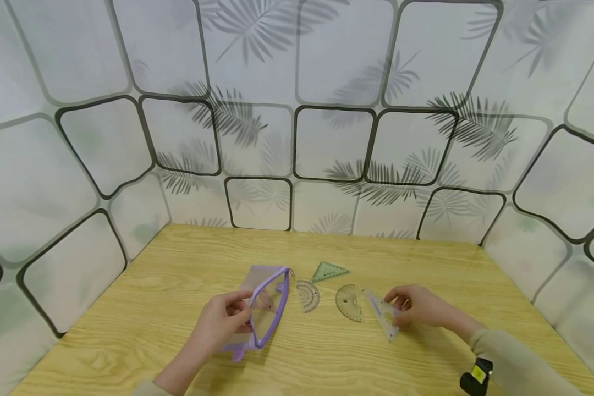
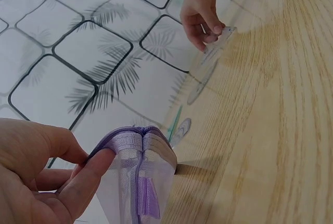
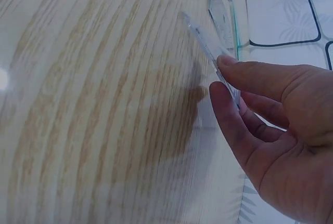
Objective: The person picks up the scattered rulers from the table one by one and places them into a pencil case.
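My left hand point(image 1: 224, 319) pinches the near-left edge of a mesh zipper pouch point(image 1: 277, 324) with purple trim, its mouth spread apart. Through the mesh a pinkish triangular piece point(image 1: 264, 301) shows inside. In the left wrist view, thumb and fingers grip the purple rim of the pouch point(image 2: 130, 146). My right hand point(image 1: 416, 306) holds a clear set square point(image 1: 382, 316) by its long side, tilted over the table. The right wrist view shows this set square point(image 3: 203, 39) edge-on between thumb and fingers. A clear protractor point(image 1: 348, 302) lies just left of it.
A second clear protractor point(image 1: 308, 296) lies beside the pouch's right edge. Behind the two protractors is a green set square point(image 1: 329, 271). The wooden table point(image 1: 178, 258) meets a patterned curtain point(image 1: 326, 209) at the back and both sides.
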Motion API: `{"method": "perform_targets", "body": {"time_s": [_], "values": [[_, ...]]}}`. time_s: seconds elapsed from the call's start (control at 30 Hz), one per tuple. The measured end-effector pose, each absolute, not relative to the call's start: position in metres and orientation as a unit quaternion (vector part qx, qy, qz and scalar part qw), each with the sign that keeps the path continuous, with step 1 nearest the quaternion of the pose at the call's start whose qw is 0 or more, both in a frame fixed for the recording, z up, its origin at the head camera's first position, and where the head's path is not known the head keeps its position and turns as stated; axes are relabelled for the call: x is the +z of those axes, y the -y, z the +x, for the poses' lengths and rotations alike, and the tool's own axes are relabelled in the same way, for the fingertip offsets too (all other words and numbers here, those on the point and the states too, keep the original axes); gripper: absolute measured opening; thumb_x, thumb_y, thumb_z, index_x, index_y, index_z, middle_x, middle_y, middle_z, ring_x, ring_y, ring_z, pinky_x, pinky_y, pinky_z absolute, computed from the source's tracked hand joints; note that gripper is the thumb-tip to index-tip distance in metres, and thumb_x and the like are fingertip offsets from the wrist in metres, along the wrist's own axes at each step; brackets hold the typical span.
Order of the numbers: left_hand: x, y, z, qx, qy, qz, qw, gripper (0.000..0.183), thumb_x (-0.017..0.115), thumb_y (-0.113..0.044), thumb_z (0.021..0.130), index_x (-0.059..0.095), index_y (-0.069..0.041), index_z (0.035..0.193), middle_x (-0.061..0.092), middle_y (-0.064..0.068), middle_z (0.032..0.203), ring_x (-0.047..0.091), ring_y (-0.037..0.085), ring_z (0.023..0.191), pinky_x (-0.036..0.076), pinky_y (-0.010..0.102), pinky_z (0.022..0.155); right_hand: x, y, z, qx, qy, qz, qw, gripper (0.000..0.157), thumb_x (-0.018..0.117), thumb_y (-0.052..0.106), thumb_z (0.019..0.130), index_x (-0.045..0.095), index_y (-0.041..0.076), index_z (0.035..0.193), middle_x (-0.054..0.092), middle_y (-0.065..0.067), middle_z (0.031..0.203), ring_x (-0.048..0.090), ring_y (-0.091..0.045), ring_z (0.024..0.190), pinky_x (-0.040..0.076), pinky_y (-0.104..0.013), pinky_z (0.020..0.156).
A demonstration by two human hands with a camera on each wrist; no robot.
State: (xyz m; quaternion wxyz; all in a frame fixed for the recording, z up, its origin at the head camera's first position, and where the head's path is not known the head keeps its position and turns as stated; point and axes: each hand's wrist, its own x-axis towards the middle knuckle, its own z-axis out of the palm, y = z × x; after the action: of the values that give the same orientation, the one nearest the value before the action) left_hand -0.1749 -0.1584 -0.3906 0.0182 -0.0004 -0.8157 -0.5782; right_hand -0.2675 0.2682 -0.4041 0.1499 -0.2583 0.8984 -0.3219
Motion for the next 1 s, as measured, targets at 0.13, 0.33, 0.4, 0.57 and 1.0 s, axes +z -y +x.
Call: {"method": "perform_targets", "body": {"time_s": [0.13,0.33,0.4,0.57,1.0], "values": [[-0.389,0.158,-0.174,-0.581,0.814,0.006,0.017,0.045,0.056,0.01,0.084,0.058,0.01,0.129,0.062,0.01,0.085,0.064,0.016,0.068,0.065,0.026,0.062,-0.404,-0.269,-0.267,-0.333,-0.897,-0.249,0.148,0.039,0.077,0.015,0.083,0.065,-0.002,0.116,0.065,-0.005,0.091,0.057,-0.005,0.076,0.053,-0.02,0.064],[-0.389,0.158,-0.174,-0.58,0.815,0.005,0.019,0.045,0.057,0.01,0.084,0.058,0.012,0.129,0.061,0.011,0.085,0.064,0.016,0.068,0.066,0.028,0.062,-0.401,-0.267,-0.262,-0.364,-0.893,-0.215,0.156,0.035,0.075,0.012,0.083,0.067,-0.004,0.112,0.066,-0.007,0.092,0.058,-0.011,0.079,0.054,-0.022,0.061],[-0.388,0.157,-0.174,-0.58,0.815,0.009,0.017,0.045,0.056,0.01,0.084,0.058,0.011,0.129,0.061,0.011,0.085,0.064,0.016,0.068,0.066,0.027,0.062,-0.4,-0.268,-0.261,-0.377,-0.889,-0.203,0.162,0.034,0.075,0.012,0.084,0.067,-0.006,0.112,0.067,-0.008,0.092,0.059,-0.013,0.08,0.056,-0.023,0.062],[-0.386,0.157,-0.173,-0.58,0.815,0.013,0.014,0.045,0.056,0.01,0.084,0.058,0.011,0.129,0.061,0.011,0.085,0.065,0.016,0.068,0.066,0.027,0.063,-0.399,-0.27,-0.261,-0.404,-0.879,-0.178,0.182,0.033,0.072,0.009,0.086,0.065,-0.008,0.114,0.066,-0.009,0.094,0.062,-0.014,0.081,0.062,-0.027,0.066],[-0.385,0.159,-0.174,-0.576,0.817,0.006,0.009,0.045,0.056,0.008,0.084,0.059,0.01,0.129,0.06,0.011,0.086,0.064,0.017,0.07,0.066,0.026,0.063,-0.395,-0.269,-0.253,-0.471,-0.851,-0.137,0.186,0.032,0.065,0.0,0.087,0.059,-0.015,0.116,0.06,-0.011,0.092,0.068,-0.018,0.08,0.067,-0.034,0.073]]}}
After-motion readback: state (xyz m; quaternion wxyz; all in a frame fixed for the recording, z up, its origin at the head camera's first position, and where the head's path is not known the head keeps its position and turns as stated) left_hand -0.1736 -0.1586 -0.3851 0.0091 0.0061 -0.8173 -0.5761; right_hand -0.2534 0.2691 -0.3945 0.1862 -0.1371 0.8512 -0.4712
